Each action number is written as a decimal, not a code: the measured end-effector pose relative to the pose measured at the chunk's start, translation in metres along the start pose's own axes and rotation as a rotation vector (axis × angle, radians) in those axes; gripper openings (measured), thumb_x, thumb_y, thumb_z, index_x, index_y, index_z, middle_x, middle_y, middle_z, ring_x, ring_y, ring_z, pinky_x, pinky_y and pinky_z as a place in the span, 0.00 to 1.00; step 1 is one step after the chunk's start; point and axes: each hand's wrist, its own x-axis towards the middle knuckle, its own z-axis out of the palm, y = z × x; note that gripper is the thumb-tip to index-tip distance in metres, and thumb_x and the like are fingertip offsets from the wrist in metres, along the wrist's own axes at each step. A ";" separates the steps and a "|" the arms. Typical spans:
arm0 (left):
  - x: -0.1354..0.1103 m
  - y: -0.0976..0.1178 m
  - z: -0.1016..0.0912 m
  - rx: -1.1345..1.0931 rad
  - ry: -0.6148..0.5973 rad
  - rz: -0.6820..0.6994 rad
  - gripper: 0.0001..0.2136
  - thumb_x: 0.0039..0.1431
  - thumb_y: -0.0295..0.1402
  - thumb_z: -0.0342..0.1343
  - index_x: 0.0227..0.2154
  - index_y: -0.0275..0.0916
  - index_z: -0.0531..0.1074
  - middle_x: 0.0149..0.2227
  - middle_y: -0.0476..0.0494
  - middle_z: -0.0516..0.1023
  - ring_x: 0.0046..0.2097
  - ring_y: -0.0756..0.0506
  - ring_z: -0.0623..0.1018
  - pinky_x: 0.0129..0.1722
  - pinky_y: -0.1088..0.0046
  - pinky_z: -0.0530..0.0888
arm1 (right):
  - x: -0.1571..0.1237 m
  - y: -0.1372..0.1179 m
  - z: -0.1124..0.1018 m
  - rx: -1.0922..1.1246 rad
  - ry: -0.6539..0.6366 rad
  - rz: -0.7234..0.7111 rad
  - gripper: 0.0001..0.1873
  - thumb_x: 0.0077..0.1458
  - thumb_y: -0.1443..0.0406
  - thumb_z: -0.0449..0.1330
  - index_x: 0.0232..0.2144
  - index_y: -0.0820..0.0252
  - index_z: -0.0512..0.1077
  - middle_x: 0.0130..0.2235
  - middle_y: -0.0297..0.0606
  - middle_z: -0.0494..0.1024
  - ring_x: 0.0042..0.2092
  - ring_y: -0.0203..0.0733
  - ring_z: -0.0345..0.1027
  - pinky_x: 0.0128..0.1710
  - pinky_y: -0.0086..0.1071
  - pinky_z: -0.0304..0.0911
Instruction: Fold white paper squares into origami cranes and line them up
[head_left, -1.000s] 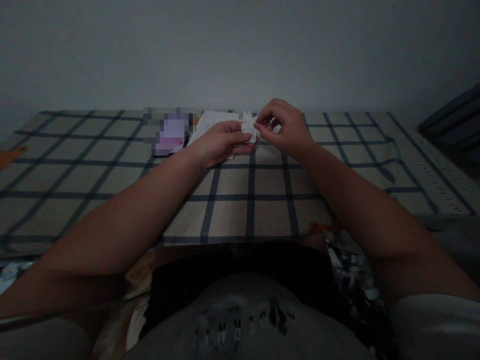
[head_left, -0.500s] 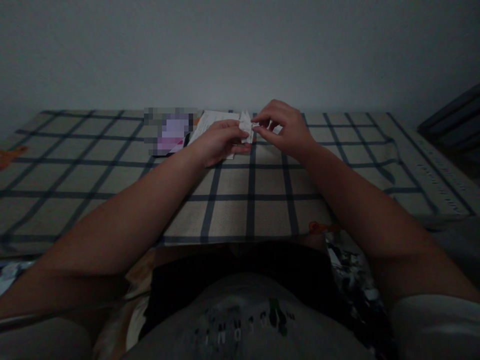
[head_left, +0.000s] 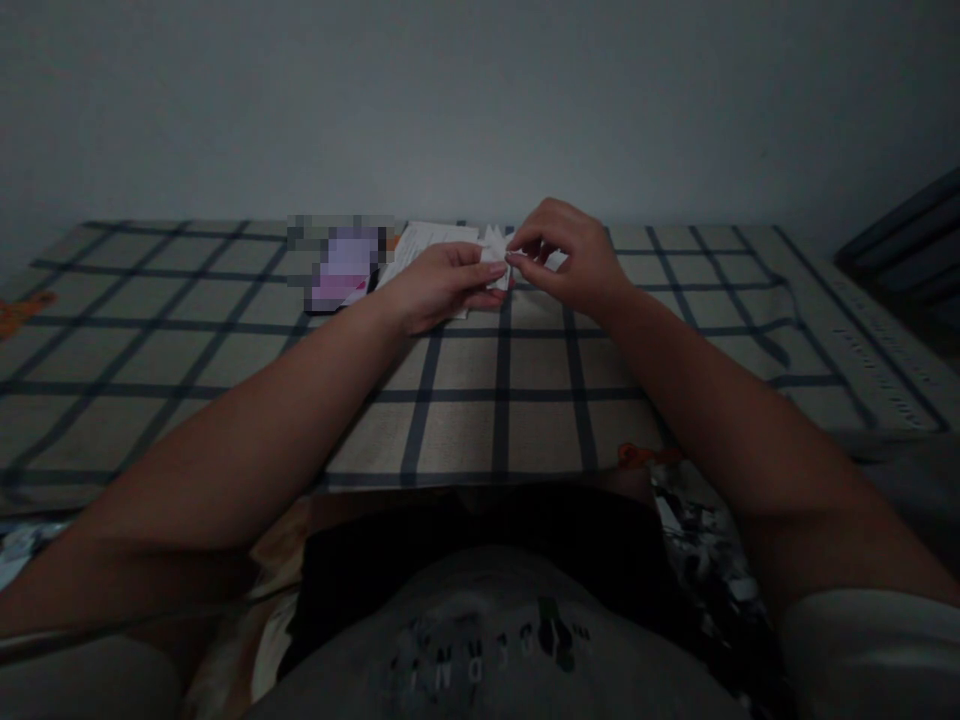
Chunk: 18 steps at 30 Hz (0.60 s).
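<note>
Both my hands meet over the far middle of a checked cloth [head_left: 465, 400], pinching a small folded piece of white paper [head_left: 495, 250]. My left hand [head_left: 439, 285] grips its left side with thumb and fingers closed. My right hand [head_left: 570, 255] pinches its right edge with its fingertips, the other fingers curled. The room is dim and the paper's folds are hard to make out.
A white printed sheet [head_left: 427, 245] lies just behind my left hand. To its left is a blurred pink and purple object [head_left: 341, 265]. A pale wall rises behind the surface. A dark object [head_left: 907, 250] sits at the far right.
The hands have stayed in place. My fingers have shifted slightly on the paper, which now sits a little lower and flatter between them.
</note>
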 end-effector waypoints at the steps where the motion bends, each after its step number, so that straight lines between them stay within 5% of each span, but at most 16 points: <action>1: 0.000 0.001 0.001 -0.004 0.012 0.007 0.09 0.58 0.34 0.74 0.35 0.36 0.81 0.34 0.45 0.83 0.36 0.51 0.84 0.39 0.76 0.85 | 0.000 0.000 0.001 -0.012 0.013 -0.007 0.14 0.70 0.54 0.59 0.42 0.55 0.79 0.41 0.42 0.78 0.42 0.45 0.72 0.47 0.43 0.72; 18: -0.005 -0.001 0.008 0.036 0.084 0.152 0.10 0.61 0.37 0.72 0.37 0.37 0.80 0.39 0.46 0.85 0.39 0.51 0.85 0.45 0.75 0.84 | -0.001 -0.005 0.012 -0.097 0.122 -0.033 0.18 0.74 0.51 0.54 0.39 0.56 0.76 0.38 0.41 0.75 0.42 0.45 0.71 0.48 0.43 0.71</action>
